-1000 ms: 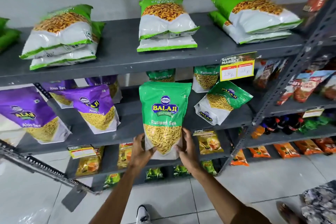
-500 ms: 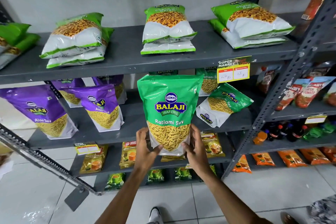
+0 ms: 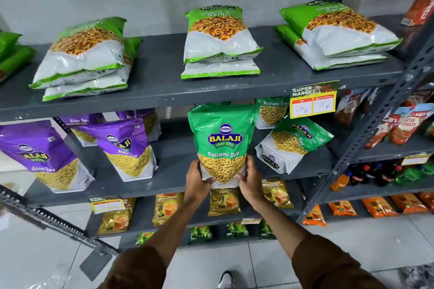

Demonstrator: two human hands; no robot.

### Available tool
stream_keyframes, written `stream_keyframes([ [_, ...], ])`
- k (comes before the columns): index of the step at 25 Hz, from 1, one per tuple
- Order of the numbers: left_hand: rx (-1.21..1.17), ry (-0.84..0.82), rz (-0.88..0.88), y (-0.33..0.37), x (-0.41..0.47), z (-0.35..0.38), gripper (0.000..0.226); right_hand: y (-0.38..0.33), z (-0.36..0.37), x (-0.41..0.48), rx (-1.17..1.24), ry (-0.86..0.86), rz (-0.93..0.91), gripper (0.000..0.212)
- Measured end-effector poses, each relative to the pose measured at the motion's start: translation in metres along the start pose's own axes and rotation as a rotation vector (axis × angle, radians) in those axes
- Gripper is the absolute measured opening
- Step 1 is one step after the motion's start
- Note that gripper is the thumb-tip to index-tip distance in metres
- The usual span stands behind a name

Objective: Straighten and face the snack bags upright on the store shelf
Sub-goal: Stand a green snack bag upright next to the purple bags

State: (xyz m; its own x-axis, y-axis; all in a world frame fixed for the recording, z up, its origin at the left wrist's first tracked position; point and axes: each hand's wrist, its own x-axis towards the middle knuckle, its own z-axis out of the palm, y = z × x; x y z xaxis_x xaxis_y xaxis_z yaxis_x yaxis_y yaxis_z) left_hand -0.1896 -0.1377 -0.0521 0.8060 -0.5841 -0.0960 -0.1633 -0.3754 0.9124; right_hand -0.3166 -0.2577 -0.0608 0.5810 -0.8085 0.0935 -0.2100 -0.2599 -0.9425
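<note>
Both hands close on one green Ratlami Sev bag [image 3: 224, 141], the left hand [image 3: 196, 180] and right hand [image 3: 250, 179] gripping its lower corners, upright at the middle shelf [image 3: 173, 180] front. Two more green bags sit right: one tilted [image 3: 293, 143], one half-hidden behind [image 3: 272, 111]. Four purple Aloo Sev bags [image 3: 126, 148] stand left, two rear ones mostly hidden.

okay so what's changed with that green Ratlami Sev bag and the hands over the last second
Both hands, left hand and right hand, kept their grip on the bottom corners of the green Ratlami Sev bag and raised it, so its top now reaches the underside of the upper shelf; it still faces front, upright. The tilted green bag to its right and the purple Aloo Sev bags did not shift.
</note>
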Motion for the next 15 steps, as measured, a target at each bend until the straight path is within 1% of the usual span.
stream_keyframes([
  [4, -0.008, 0.022, 0.03, 0.003, 0.028, 0.006, 0.065, 0.003, 0.01, 0.032, -0.118, -0.001, -0.001, 0.052],
  [8, -0.081, 0.063, 0.017, 0.005, 0.055, 0.016, 0.065, 0.012, 0.023, 0.059, -0.117, -0.037, 0.007, 0.045],
  [10, -0.085, 0.079, -0.007, 0.01, 0.063, 0.019, 0.063, 0.014, 0.026, 0.071, -0.095, -0.045, 0.002, 0.044],
  [13, -0.088, 0.031, -0.017, 0.011, 0.071, 0.02, 0.063, 0.015, 0.026, 0.076, -0.066, -0.059, 0.019, 0.044],
  [14, -0.088, 0.053, 0.014, 0.009, 0.07, 0.021, 0.065, 0.017, 0.025, 0.075, -0.068, -0.071, 0.021, 0.049],
  [15, -0.057, 0.121, 0.061, 0.009, 0.063, 0.024, 0.069, 0.019, 0.023, 0.072, -0.069, -0.077, 0.009, 0.056],
])
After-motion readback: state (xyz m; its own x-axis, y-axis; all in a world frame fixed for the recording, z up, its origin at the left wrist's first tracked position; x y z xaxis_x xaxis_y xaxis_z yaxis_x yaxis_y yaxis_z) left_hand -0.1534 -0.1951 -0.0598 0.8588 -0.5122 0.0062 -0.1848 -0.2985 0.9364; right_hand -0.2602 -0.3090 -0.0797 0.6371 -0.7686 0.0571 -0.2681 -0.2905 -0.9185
